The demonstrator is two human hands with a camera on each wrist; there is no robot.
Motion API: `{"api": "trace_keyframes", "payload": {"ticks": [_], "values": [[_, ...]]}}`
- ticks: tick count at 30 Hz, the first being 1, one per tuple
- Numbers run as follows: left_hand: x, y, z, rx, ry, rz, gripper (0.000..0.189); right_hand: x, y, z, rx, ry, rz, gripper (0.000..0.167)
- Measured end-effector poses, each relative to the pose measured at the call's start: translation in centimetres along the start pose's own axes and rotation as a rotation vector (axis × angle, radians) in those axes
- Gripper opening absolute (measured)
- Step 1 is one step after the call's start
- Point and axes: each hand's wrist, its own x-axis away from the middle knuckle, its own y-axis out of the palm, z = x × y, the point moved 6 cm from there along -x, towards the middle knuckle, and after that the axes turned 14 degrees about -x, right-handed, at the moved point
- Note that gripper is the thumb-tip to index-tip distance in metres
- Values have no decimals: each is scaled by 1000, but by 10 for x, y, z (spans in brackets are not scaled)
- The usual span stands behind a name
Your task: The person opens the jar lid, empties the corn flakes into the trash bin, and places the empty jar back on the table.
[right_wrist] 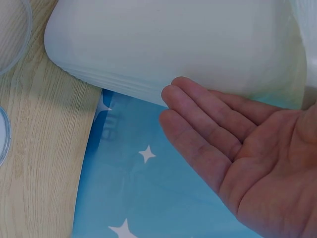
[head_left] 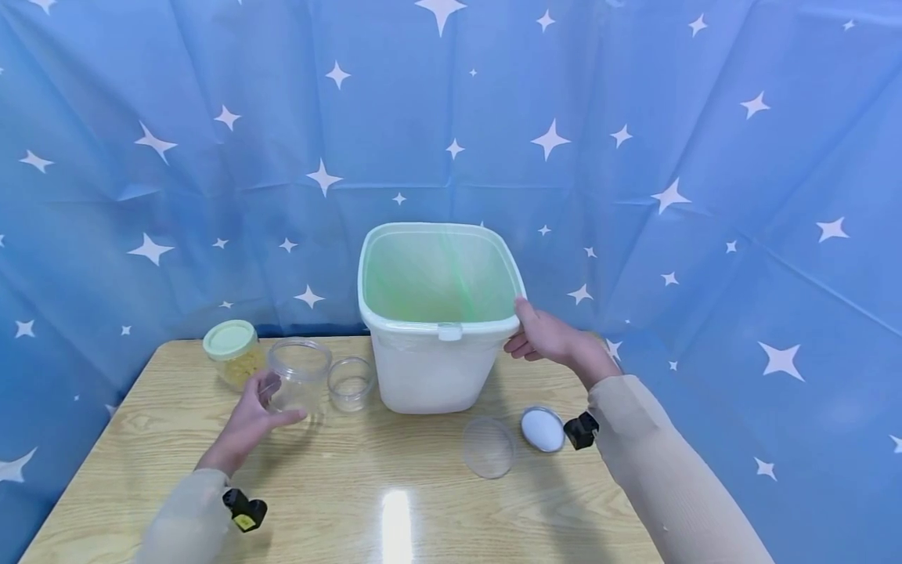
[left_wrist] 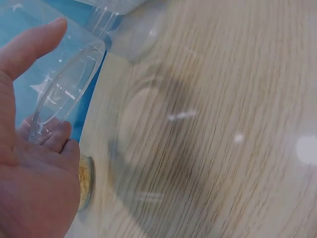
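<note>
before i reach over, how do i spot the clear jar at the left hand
Start from the big white bin on the wooden table. Left of it, past the short jar, the left hand curves round the clear jar. It is taller than the short jar and, unlike the green-lidded jar, holds nothing yellow.

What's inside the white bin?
Inside the white bin, only green-tinted walls show, no separate object that I can make out. Its near side covers most or all of the bottom, so anything down there is hidden.
</note>
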Motion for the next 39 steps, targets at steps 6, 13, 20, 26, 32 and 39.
{"api": "trace_keyframes", "payload": {"ticks": [6,13,20,26,32,39], "values": [[-2,6,-6,-9,-39,7,114,0,0,0,5,5,5,80],[-2,13,-13,-35,-114,-6,120,-1,-1,2,-3,8,18,79],[-3,21,-19,-78,-161,-45,119,-1,0,2,-11,-2,14,78],[-5,22,-26,-151,-138,-43,119,0,-1,1,-1,-2,18,78],[-7,21,-28,-139,-120,-4,122,1,-2,1,0,1,26,78],[-6,21,-28,-178,-148,-4,118,1,-2,1,9,3,32,77]]}}
